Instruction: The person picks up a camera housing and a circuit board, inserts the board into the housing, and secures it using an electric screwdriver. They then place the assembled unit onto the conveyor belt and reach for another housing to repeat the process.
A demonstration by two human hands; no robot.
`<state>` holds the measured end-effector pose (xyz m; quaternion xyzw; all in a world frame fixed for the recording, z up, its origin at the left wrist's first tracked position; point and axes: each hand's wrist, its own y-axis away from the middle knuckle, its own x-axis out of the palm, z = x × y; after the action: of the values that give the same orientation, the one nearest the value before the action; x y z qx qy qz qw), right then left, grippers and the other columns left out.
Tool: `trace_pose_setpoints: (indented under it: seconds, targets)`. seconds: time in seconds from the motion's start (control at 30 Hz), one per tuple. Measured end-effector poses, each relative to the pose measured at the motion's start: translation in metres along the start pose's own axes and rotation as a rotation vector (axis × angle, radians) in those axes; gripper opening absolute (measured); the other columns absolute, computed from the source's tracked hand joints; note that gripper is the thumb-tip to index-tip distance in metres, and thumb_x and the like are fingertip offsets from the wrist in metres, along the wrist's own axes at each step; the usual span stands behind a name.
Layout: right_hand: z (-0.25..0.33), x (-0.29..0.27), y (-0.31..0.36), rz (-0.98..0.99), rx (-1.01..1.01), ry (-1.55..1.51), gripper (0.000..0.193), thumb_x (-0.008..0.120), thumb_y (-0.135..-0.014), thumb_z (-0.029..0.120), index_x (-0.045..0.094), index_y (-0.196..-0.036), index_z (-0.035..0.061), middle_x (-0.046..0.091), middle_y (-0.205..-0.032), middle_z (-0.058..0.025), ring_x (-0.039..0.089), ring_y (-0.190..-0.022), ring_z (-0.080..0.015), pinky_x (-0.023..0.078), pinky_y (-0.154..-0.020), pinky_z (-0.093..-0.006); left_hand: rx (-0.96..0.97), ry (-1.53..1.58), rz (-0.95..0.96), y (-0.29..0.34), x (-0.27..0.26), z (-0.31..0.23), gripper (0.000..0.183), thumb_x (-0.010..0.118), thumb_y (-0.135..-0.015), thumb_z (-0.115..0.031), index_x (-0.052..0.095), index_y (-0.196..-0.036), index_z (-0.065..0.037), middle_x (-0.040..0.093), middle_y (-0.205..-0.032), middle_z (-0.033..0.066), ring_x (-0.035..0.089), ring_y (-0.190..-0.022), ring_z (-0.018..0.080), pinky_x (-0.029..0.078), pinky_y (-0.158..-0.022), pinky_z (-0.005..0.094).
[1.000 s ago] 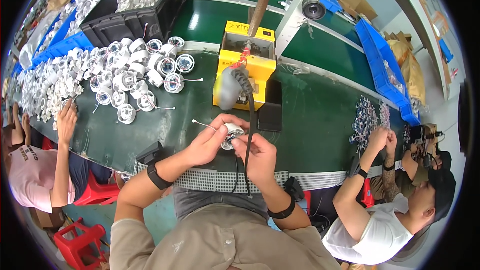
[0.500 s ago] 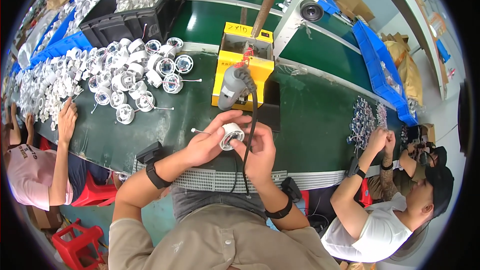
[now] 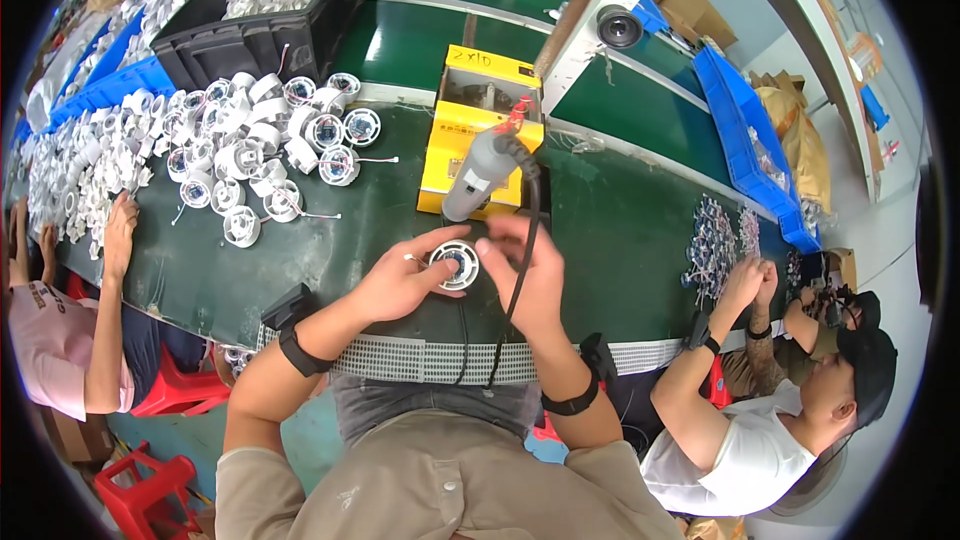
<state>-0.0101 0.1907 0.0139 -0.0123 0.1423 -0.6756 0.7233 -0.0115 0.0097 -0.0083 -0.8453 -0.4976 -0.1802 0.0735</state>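
My left hand grips a white round plastic housing, its thumb on the circuit board set inside the ring. The board side faces up, and a thin lead with a small white plug pokes out at the left. My right hand is off the housing, just to its right, fingers apart and partly smeared by motion, with nothing seen in them. The black cable runs down in front of this hand. A grey electric screwdriver hangs above both hands, before a yellow open-topped box.
Many similar white housings lie heaped on the green bench at left, below a black crate of white parts. A co-worker's hand is at the pile's edge. At right, another person's hands work beside bundled wired parts and a blue tray.
My right hand has come off the housing and moved up and right. My left hand now holds the housing alone, turned with its board upward. The screwdriver appears slightly further right.
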Motion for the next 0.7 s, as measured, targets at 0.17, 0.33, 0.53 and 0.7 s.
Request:
trace_pose_setpoints:
  seconds: [0.17,0.33,0.53,0.7]
  targets:
    - [0.017,0.023,-0.043,-0.197,-0.344,0.183,0.056,0.081,-0.073,0.017,0.054,-0.118,-0.0014,0.063,-0.111,-0.0177,0.067,-0.09,-0.028,0.053,-0.08,-0.0345,-0.082,0.022,-0.025,-0.007,-0.007,0.008,0.043,0.047,-0.097,-0.006,0.039,-0.138,0.003,0.057,-0.118,0.0119,0.06,-0.102,0.0183,0.058,-0.085,0.0349]
    - [0.019,0.033,-0.059,-0.057,-0.324,0.046,0.058,0.066,-0.085,0.009,0.036,-0.133,-0.0029,0.064,-0.092,-0.0098,0.063,-0.086,-0.0172,0.052,-0.082,-0.0332,-0.171,0.059,-0.075,-0.01,-0.013,0.017,0.043,0.046,-0.098,-0.006,0.037,-0.139,0.004,0.057,-0.114,0.0122,0.061,-0.099,0.0196,0.058,-0.085,0.0336]
    - [0.022,0.027,-0.091,-0.343,-0.56,-0.283,0.051,0.044,-0.095,0.019,0.025,-0.136,-0.0046,0.051,-0.068,-0.009,0.052,-0.054,-0.0166,0.049,-0.054,-0.0305,-0.171,0.076,-0.145,-0.011,-0.014,0.025,0.044,0.044,-0.098,-0.008,0.035,-0.139,0.006,0.056,-0.112,0.0128,0.063,-0.094,0.0201,0.058,-0.083,0.0326]
    - [0.026,0.03,-0.097,-0.36,-0.534,-0.331,0.045,0.043,-0.093,0.017,0.03,-0.13,-0.0048,0.049,-0.066,-0.0088,0.049,-0.048,-0.0164,0.046,-0.048,-0.0302,-0.175,0.066,-0.16,-0.013,-0.015,0.025,0.044,0.044,-0.098,-0.008,0.035,-0.138,0.006,0.055,-0.114,0.0142,0.063,-0.094,0.0208,0.059,-0.082,0.0327]
